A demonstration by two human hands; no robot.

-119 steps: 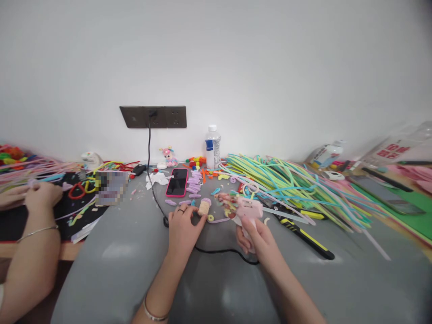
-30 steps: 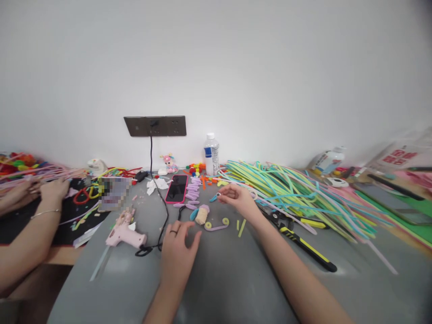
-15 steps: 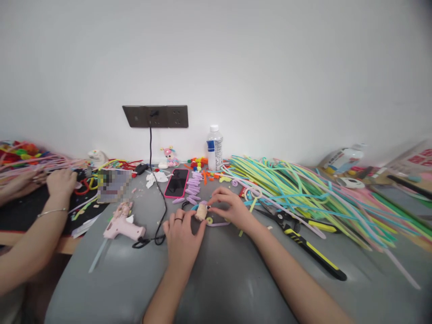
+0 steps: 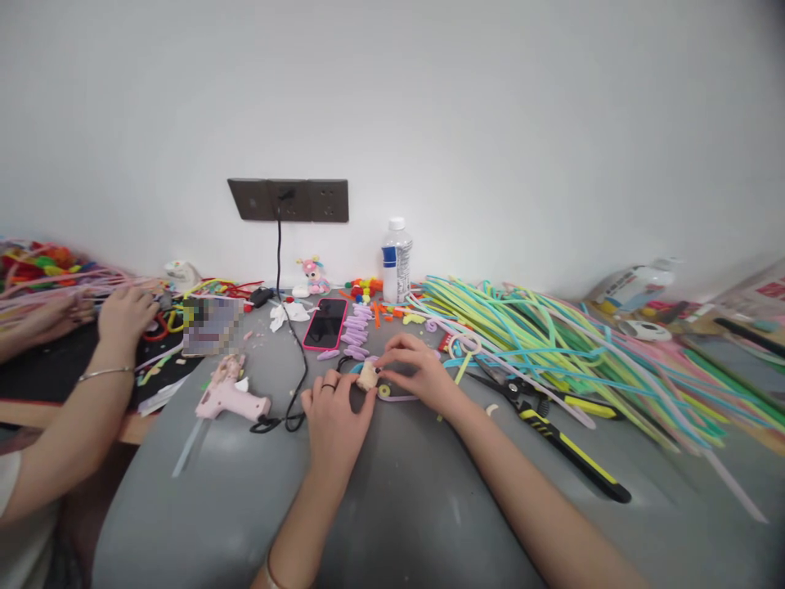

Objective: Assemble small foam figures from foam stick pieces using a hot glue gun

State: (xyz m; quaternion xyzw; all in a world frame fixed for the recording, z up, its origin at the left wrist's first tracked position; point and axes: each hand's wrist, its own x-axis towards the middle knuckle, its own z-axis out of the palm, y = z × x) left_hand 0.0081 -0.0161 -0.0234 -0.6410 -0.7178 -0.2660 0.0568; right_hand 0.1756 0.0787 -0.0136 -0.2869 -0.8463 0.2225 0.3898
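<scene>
My left hand point(image 4: 339, 417) and right hand point(image 4: 419, 370) pinch one small cream piece point(image 4: 368, 377), in from the table's point(image 4: 392, 515) back edge.
Gripping it from opposite sides presumably keeps it steady. Near the table's left edge lies the pink glue gun point(image 4: 228, 395), tip turned away, likely to spare my fingers; the cutters point(image 4: 561, 442) lie to my right, probably for easy reach.

The left hand point(image 4: 337, 417) is held back-upward, fingers bent, thumb and forefinger set in a pinch. The left forearm point(image 4: 300, 515) is angled up and rightward. The right forearm point(image 4: 527, 491) is extended diagonally from lower right; the right hand point(image 4: 417, 372) is turned inward, its thumb and forefinger pinched near the left fingertips.
</scene>
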